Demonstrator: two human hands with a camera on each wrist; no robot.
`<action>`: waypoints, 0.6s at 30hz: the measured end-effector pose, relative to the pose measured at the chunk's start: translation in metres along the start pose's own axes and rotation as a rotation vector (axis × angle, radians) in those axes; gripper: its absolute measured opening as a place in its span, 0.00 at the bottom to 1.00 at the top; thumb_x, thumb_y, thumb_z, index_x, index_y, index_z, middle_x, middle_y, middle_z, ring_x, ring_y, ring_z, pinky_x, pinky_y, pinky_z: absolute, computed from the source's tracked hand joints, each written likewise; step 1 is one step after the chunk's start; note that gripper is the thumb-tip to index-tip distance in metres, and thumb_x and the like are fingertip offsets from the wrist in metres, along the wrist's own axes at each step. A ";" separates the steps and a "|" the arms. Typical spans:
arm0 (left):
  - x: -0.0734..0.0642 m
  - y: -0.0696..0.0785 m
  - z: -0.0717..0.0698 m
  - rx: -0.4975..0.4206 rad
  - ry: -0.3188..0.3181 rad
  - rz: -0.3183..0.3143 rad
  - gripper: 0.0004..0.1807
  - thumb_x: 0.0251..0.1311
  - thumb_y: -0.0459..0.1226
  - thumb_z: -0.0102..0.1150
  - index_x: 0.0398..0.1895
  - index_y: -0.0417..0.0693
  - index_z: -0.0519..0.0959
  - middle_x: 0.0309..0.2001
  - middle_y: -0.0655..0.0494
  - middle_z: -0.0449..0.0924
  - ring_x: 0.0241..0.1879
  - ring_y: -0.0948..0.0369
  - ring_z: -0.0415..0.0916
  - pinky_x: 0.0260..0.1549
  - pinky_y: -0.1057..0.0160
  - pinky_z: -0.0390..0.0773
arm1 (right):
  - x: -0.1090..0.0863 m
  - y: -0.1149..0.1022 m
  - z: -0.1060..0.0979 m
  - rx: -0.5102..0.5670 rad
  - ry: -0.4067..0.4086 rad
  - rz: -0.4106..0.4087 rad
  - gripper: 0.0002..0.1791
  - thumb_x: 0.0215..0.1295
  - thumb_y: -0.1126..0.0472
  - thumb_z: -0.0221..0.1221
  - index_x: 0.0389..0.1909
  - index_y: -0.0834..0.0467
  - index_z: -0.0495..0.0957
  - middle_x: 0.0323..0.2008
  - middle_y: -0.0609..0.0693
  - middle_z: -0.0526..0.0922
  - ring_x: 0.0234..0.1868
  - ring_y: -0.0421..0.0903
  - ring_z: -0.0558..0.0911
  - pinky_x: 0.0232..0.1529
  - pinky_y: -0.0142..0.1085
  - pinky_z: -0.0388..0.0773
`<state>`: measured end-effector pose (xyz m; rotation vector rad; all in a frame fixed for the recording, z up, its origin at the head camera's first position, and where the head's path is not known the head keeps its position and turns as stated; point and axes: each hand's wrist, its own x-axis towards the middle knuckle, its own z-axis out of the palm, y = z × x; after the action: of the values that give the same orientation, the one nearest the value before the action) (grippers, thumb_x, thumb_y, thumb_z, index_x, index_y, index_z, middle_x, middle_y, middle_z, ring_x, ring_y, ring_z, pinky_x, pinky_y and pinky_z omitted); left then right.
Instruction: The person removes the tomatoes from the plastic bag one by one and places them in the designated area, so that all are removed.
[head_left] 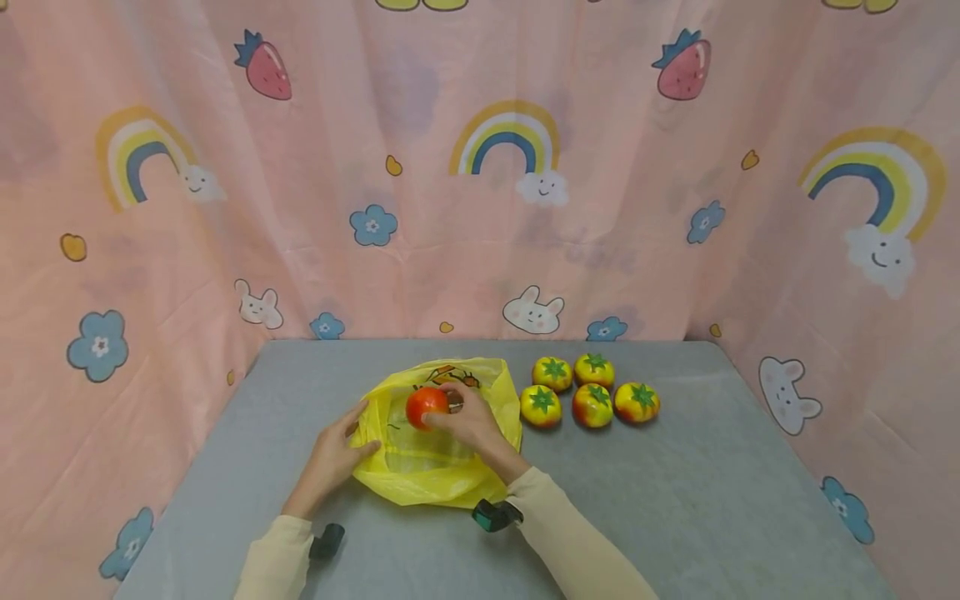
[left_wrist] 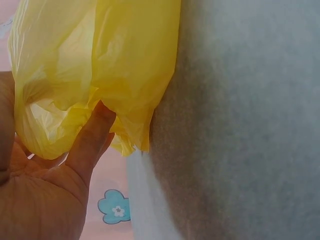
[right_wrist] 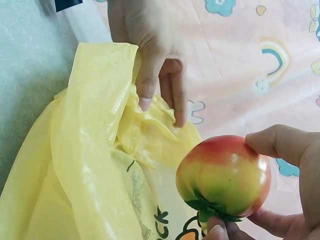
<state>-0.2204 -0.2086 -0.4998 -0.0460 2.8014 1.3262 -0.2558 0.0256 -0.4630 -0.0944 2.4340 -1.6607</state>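
Observation:
A yellow plastic bag lies on the table with its mouth spread upward. My left hand holds the bag's left rim, thumb on the near side and fingers bent behind the plastic in the left wrist view. Over the mouth, my right hand grips a tomato between thumb and fingers. Seen from the right wrist, this tomato is glossy, red and yellow, with its green leafy top turned down. Dark print shows on the bag beside it. Part of the bag's inside is hidden by the right hand.
Several more tomatoes, yellow and red with green tops, stand grouped right of the bag on the grey table. A pink patterned curtain hangs behind the table and along both sides.

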 end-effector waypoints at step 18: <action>0.000 0.000 0.000 -0.012 0.001 0.005 0.42 0.61 0.35 0.64 0.77 0.49 0.57 0.74 0.39 0.59 0.71 0.39 0.60 0.69 0.39 0.62 | -0.014 -0.005 -0.016 0.100 -0.014 -0.050 0.30 0.55 0.58 0.68 0.60 0.51 0.71 0.61 0.56 0.73 0.53 0.54 0.78 0.51 0.45 0.80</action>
<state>-0.2200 -0.2082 -0.4997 -0.0400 2.7959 1.3443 -0.2450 0.0405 -0.4515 -0.1537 2.3521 -1.7936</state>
